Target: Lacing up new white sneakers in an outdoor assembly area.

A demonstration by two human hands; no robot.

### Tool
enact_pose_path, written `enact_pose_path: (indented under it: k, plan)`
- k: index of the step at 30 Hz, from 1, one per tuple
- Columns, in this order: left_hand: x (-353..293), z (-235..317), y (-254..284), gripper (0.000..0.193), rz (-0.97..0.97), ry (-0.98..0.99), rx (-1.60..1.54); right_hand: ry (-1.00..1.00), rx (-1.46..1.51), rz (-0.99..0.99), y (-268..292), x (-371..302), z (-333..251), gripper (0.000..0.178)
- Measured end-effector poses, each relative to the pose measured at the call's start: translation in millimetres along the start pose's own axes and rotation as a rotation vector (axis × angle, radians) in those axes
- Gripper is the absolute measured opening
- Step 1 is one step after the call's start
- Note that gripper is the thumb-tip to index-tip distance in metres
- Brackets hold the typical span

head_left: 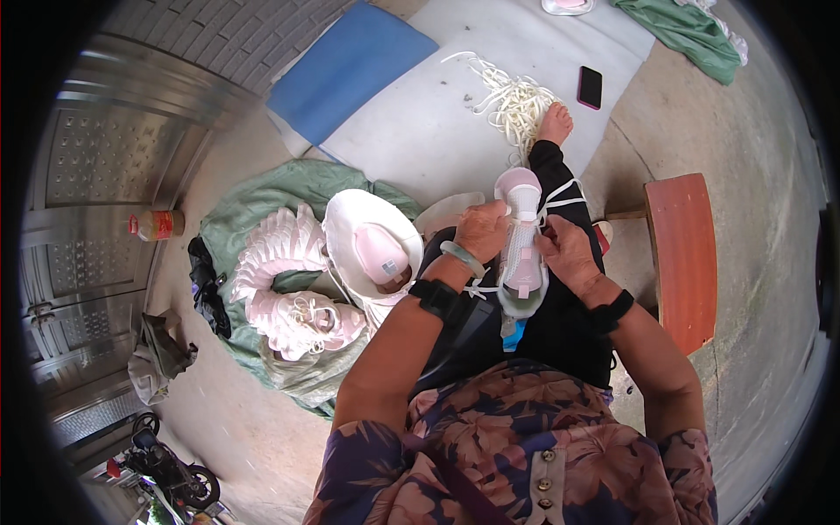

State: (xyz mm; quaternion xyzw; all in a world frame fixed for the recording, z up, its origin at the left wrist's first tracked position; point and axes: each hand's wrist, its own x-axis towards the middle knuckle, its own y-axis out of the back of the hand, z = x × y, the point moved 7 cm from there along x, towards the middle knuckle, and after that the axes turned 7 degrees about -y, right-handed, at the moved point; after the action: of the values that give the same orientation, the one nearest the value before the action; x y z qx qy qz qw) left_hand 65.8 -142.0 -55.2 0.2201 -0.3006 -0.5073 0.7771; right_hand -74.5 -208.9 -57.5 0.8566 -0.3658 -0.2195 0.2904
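- Shoe (523, 241), pale pink and white: it lies lengthwise over the black-clad lap (564, 337), right of the frame's centre, its rounded pink end toward the top of the frame. I judge it light enough for one hand. The underside is out of sight, but a sole should be its stiffest part; the surest hold would be from both sides, low along that edge.
- Upper (522, 236): mesh-like, so probably soft, pliable and not slippery. It should bear squeezing, though the pale cloth looks easy to soil and a hard pinch could buckle it.
- Opening (525, 304): at the end nearer the bottom of the frame, with a pale lining showing. Its rim would make a handy hold for carrying, but likely flexes too much for steadying.
- Left hand (483, 232): fingers bent in at the shoe's left edge; I cannot tell whether they are clamped on anything.
- Right hand (569, 254): fingers curled at the right edge; whether their tips close on lace or cloth I cannot tell.
- Lace (567, 202): a white strand straying right of the shoe's upper half. It looks limp and light, apt to twist, so best pinched close to its end.
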Motion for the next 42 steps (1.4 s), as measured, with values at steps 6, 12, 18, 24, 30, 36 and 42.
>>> enact_pose_path:
  k: [6,12,18,24,30,36,42]
  plan:
    - [-3,3,-5,0.010,0.059,0.089,-0.036,0.083,-0.115,0.033,16,5,-11,0.009]
    - [-5,5,-4,0.012,0.107,0.192,0.146,0.234,0.030,0.109,30,17,-35,0.009]
    - [-24,22,5,0.028,0.191,0.230,0.095,0.378,-0.140,-0.037,8,35,-60,0.008]
    - [-28,41,-1,0.056,0.022,0.083,0.188,0.266,-0.273,-0.286,-12,52,-59,0.007]
    - [-35,34,-4,0.052,0.043,0.165,0.163,0.219,-0.490,-0.318,-22,54,-71,0.012]
    - [-35,33,-2,0.045,0.065,0.158,0.171,0.201,-0.496,-0.370,-30,52,-70,0.013]
    - [-27,37,3,0.045,0.012,0.079,0.201,0.222,-0.262,-0.040,-5,39,-55,0.012]
